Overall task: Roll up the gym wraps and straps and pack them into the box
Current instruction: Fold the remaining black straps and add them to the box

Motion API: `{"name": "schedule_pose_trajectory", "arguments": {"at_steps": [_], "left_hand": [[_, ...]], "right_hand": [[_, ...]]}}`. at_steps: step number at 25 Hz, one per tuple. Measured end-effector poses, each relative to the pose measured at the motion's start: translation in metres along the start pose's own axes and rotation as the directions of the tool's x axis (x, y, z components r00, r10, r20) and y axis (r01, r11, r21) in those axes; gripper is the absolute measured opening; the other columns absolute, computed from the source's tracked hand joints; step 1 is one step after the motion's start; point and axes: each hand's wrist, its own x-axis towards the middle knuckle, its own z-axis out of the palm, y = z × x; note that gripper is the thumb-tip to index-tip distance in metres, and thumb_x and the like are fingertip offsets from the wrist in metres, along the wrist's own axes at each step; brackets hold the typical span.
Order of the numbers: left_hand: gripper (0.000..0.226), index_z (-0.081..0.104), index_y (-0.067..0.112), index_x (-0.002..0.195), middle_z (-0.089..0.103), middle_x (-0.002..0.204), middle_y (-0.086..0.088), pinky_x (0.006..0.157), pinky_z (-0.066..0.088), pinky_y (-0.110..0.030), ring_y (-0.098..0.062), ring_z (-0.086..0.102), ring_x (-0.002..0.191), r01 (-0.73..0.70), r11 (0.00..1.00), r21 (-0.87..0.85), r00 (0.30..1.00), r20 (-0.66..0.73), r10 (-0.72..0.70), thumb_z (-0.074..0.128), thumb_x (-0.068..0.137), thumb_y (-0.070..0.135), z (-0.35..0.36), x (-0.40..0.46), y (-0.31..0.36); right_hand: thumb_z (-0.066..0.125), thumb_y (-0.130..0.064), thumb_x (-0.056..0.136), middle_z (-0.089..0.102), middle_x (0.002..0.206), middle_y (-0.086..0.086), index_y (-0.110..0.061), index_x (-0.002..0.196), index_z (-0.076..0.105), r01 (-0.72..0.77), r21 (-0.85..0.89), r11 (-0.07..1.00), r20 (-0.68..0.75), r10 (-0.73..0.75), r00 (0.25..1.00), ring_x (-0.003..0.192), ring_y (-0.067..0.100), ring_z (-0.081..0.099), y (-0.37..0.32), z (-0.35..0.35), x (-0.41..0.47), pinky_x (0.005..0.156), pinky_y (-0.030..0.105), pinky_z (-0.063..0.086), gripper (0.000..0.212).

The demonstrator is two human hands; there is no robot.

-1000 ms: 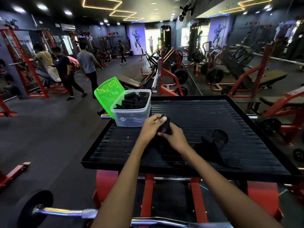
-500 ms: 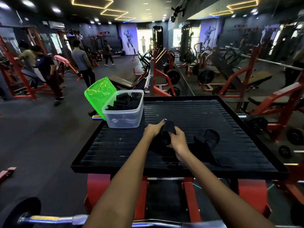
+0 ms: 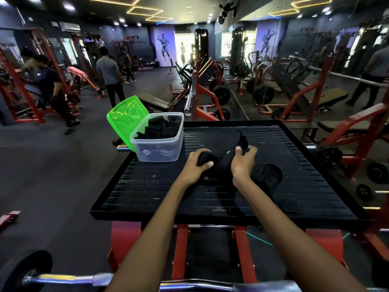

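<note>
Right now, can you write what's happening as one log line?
left hand: grips rolled end of black wrap | right hand: pinches its loose end | box: open, partly filled | step: rolling

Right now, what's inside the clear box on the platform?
The clear box holds several black rolled wraps, piled near its rim. Its green lid leans open behind it. How many rolls there are, and anything beneath them, is covered.

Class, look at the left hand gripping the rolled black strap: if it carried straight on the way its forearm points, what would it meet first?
Probably the clear plastic box. The left hand points up and slightly right across the black platform, and the box's near right corner seems to lie closest to that line; depth is unclear, so it might slip just past it.
</note>
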Motion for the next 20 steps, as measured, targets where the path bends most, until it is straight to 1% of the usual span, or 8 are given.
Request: {"name": "schedule_pose_trajectory", "arguments": {"at_steps": [3, 6, 8, 11, 14, 16, 18, 20], "left_hand": [[0.043, 0.053, 0.029, 0.116, 0.046, 0.124, -0.002, 0.107, 0.032, -0.022, -0.015, 0.042, 0.122, -0.096, 0.995, 0.003, 0.995, -0.023, 0.097, 0.068, 0.081, 0.007, -0.005, -0.009, -0.008], [0.069, 0.044, 0.026, 0.127, 0.047, 0.131, -0.001, 0.102, 0.035, -0.010, -0.009, 0.045, 0.123, -0.094, 0.988, -0.120, 0.991, -0.101, 0.081, 0.074, 0.071, -0.001, -0.006, -0.017, -0.013], [0.078, 0.041, 0.020, 0.128, 0.051, 0.127, 0.000, 0.096, 0.040, -0.008, -0.006, 0.050, 0.118, -0.067, 0.975, -0.211, 0.988, -0.153, 0.034, 0.077, 0.065, -0.008, -0.003, -0.019, -0.013], [0.075, 0.046, 0.015, 0.124, 0.056, 0.119, 0.002, 0.094, 0.044, -0.014, -0.008, 0.055, 0.110, -0.030, 0.973, -0.229, 0.979, -0.205, -0.018, 0.079, 0.061, -0.008, -0.001, -0.019, -0.013], [0.073, 0.052, 0.014, 0.123, 0.056, 0.124, -0.004, 0.100, 0.043, -0.027, -0.015, 0.053, 0.113, 0.034, 0.991, -0.129, 0.965, -0.255, -0.066, 0.083, 0.059, 0.001, 0.001, -0.016, -0.013], [0.069, 0.055, 0.012, 0.121, 0.056, 0.121, -0.005, 0.099, 0.042, -0.026, -0.016, 0.054, 0.111, 0.012, 0.999, -0.043, 0.960, -0.279, -0.024, 0.080, 0.058, -0.002, 0.002, -0.014, -0.009], [0.063, 0.060, 0.011, 0.116, 0.059, 0.116, -0.006, 0.097, 0.044, -0.023, -0.017, 0.057, 0.108, -0.060, 0.997, 0.054, 0.952, -0.297, 0.074, 0.073, 0.057, -0.007, 0.003, -0.014, -0.004], [0.060, 0.062, 0.009, 0.114, 0.060, 0.113, -0.006, 0.096, 0.043, -0.021, -0.017, 0.058, 0.107, -0.137, 0.981, 0.139, 0.942, -0.287, 0.172, 0.066, 0.057, -0.011, 0.004, -0.014, -0.002]], "right_hand": [[0.047, -0.019, 0.098, 0.052, 0.095, 0.004, -0.010, 0.103, 0.048, 0.064, -0.047, 0.997, -0.015, -0.065, 0.998, 0.084, 0.019, 0.051, 0.000, 0.000, 0.005, 0.070, 0.028, 0.037, 0.011], [0.059, -0.005, 0.089, 0.056, 0.088, 0.001, -0.013, 0.093, 0.055, 0.268, -0.133, 0.954, 0.099, -0.256, 0.962, 0.080, 0.014, 0.053, 0.007, -0.003, 0.004, 0.063, 0.015, 0.036, 0.010], [0.061, 0.003, 0.084, 0.059, 0.087, 0.000, -0.014, 0.093, 0.058, 0.532, -0.208, 0.820, 0.277, -0.473, 0.837, 0.080, 0.011, 0.056, 0.013, -0.005, 0.001, 0.067, 0.009, 0.042, 0.019], [0.058, 0.007, 0.083, 0.064, 0.095, 0.003, -0.008, 0.099, 0.067, 0.831, -0.276, 0.482, 0.469, -0.687, 0.554, 0.086, 0.011, 0.061, 0.016, -0.008, -0.001, 0.081, 0.018, 0.047, 0.023], [0.059, 0.005, 0.084, 0.064, 0.098, 0.007, -0.003, 0.099, 0.068, 0.932, -0.272, 0.239, 0.546, -0.759, 0.355, 0.085, 0.019, 0.063, 0.018, -0.008, -0.004, 0.076, 0.025, 0.052, 0.020], [0.060, 0.006, 0.080, 0.066, 0.093, 0.008, -0.002, 0.094, 0.070, 0.952, -0.279, 0.124, 0.623, -0.731, 0.279, 0.082, 0.025, 0.062, 0.023, -0.005, -0.005, 0.067, 0.033, 0.056, 0.019], [0.056, 0.007, 0.079, 0.067, 0.090, 0.007, -0.004, 0.094, 0.071, 0.950, -0.279, 0.138, 0.726, -0.617, 0.303, 0.082, 0.025, 0.054, 0.026, -0.003, -0.004, 0.068, 0.036, 0.052, 0.024], [0.046, 0.000, 0.079, 0.062, 0.091, 0.009, -0.008, 0.094, 0.071, 0.893, -0.276, 0.357, 0.801, -0.427, 0.419, 0.088, 0.021, 0.043, 0.029, -0.002, -0.005, 0.079, 0.032, 0.043, 0.029]]}}
